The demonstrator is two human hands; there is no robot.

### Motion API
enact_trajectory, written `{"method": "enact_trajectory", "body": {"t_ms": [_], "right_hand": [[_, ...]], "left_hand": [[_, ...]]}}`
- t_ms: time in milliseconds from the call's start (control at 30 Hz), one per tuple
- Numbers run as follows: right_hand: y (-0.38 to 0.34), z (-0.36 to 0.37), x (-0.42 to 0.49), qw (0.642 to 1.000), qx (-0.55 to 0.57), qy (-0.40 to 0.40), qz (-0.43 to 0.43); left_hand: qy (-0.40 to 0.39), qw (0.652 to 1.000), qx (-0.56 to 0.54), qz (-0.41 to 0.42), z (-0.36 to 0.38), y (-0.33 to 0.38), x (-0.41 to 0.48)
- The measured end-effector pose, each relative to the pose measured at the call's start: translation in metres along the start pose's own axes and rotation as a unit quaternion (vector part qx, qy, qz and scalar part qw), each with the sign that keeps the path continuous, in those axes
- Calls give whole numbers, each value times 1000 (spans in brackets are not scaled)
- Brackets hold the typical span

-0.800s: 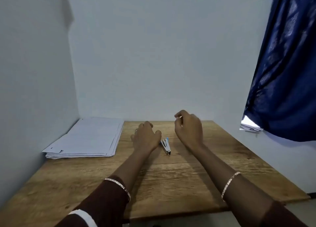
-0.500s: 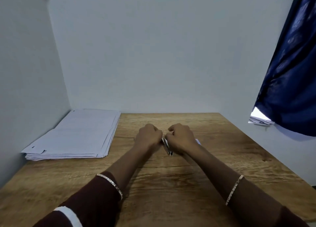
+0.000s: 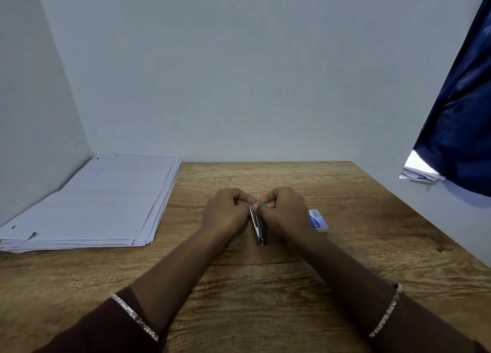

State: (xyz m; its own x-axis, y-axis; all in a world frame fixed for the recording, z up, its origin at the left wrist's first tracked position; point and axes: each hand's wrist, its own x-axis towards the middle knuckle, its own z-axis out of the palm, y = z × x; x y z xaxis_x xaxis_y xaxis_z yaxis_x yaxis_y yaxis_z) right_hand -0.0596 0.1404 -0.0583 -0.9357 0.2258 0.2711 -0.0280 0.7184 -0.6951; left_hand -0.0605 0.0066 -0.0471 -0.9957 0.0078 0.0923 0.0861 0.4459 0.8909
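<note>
A small metal stapler (image 3: 259, 229) with blue trim lies in the middle of the wooden table (image 3: 265, 286), its near end pointing toward me. My left hand (image 3: 225, 213) and my right hand (image 3: 285, 212) sit on either side of it, fingers curled, with their fingertips meeting at the stapler's far end. Both hands pinch that end. A small blue and white staple box (image 3: 318, 220) lies just right of my right hand, partly hidden by it.
A thick stack of white paper (image 3: 98, 204) fills the table's back left corner against the wall. A dark blue curtain (image 3: 462, 119) hangs at the right, with more papers (image 3: 419, 170) on a ledge under it. Grey walls close off the left and back.
My right hand came down from the air to the stapler. Both hands have closed in on its far end, and the staple box now shows beside my right hand.
</note>
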Motion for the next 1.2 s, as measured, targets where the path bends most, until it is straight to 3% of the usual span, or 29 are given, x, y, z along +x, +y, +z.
{"method": "enact_trajectory", "body": {"t_ms": [300, 600, 733, 833, 933, 1033, 1200], "right_hand": [[-4, -3, -3, 994, 86, 56, 31], [-13, -2, -9, 988, 140, 61, 12], [-15, -5, -8, 978, 183, 100, -2], [-17, -6, -9, 961, 249, 122, -11], [-17, -9, -8, 942, 318, 107, -13], [-15, -13, -4, 924, 380, 48, -15], [-13, -12, -1, 942, 326, -49, -58]], "left_hand": [[23, 998, -55, -31, -4, 5, -4], [-104, 974, -164, -117, -18, 7, 5], [-91, 968, -187, -142, -22, 6, 9], [-103, 940, -284, -160, -17, 8, 9], [-113, 923, -342, -135, -13, 9, 6], [-107, 930, -343, -78, -12, 6, 7], [-81, 962, -259, 28, -14, 2, 7]]}}
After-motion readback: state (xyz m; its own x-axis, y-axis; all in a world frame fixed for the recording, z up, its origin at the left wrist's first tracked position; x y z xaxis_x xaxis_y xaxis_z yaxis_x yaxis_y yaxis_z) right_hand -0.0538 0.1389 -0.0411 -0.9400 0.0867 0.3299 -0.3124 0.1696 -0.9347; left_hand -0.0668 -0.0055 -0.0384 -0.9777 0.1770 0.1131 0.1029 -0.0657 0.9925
